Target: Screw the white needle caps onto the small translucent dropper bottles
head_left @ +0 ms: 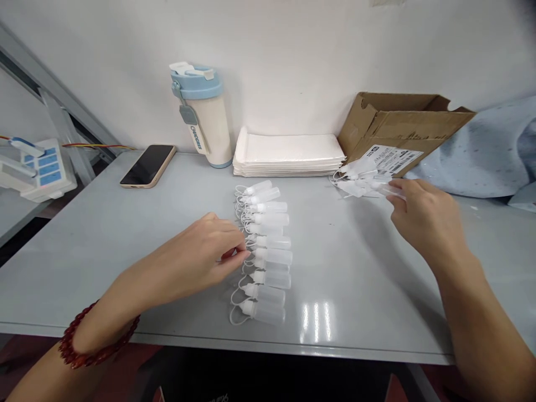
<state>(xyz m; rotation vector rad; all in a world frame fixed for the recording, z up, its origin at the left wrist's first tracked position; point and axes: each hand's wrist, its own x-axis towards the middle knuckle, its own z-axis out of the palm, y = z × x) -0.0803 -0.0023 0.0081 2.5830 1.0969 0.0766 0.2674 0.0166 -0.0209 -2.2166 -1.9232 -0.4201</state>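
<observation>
Small translucent squeeze bottles with white caps and looped cap straps lie in a column on the grey table. My left hand is closed in a pinch at the cap end of one squeeze bottle in the middle of this column. That bottle partly overlaps its neighbour. At the right, my right hand has thumb and fingers closed on another squeeze bottle, at the edge of a loose pile of bottles. The pile lies in front of a cardboard box.
A stack of white padded envelopes lies against the wall. To its left stand a cream tumbler with a blue lid and a phone lying flat. A power strip is at far left, pale blue fabric at far right.
</observation>
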